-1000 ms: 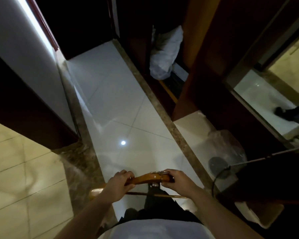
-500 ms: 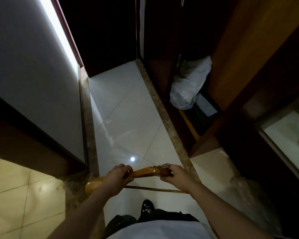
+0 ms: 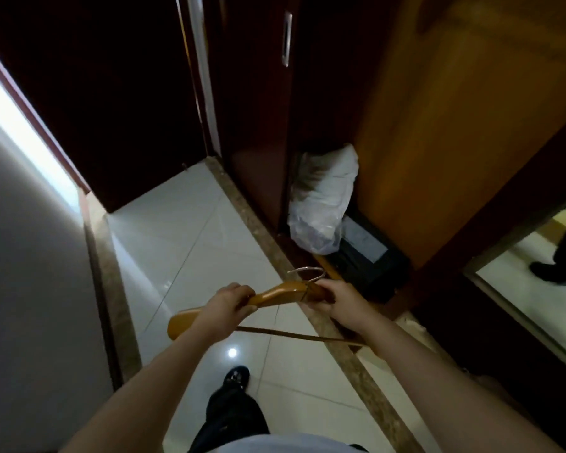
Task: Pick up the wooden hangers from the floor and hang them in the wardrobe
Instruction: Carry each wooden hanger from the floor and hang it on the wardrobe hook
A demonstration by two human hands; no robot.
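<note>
Far left, a smooth grey wall [image 3: 30,256] with a bright band of light along its edge. Beside it a mottled brown stone border [image 3: 111,289] runs the floor, then the glossy white floor tiles [image 3: 183,230], shiny enough to throw back a small round spot of light [image 3: 232,353]. A dark shoe [image 3: 236,377] is planted on those tiles. Up ahead a dark, polished door [image 3: 111,93] closes the passage.

Moving right: a second stone border [image 3: 258,223] edges the wardrobe [image 3: 438,125], dark lacquered wood outside, warm orange panel inside. A slim metal handle [image 3: 287,39] sits upright on its door. Down in the open compartment, a crinkled white plastic bag [image 3: 324,204] leans next to a flat dark box [image 3: 373,256].

Now the hands, held out over the tiles and the border. The left hand [image 3: 229,304] has its fingers wrapped round the left shoulder of the wooden hanger [image 3: 275,294], which is honey-coloured, curved and smooth. The rounded end pokes out below the fist. A thin bar [image 3: 291,335] spans beneath. The right hand [image 3: 337,300] grips the middle, just under the metal hook [image 3: 307,273]. The hanger is in the air, near the open wardrobe, hung on nothing.
</note>
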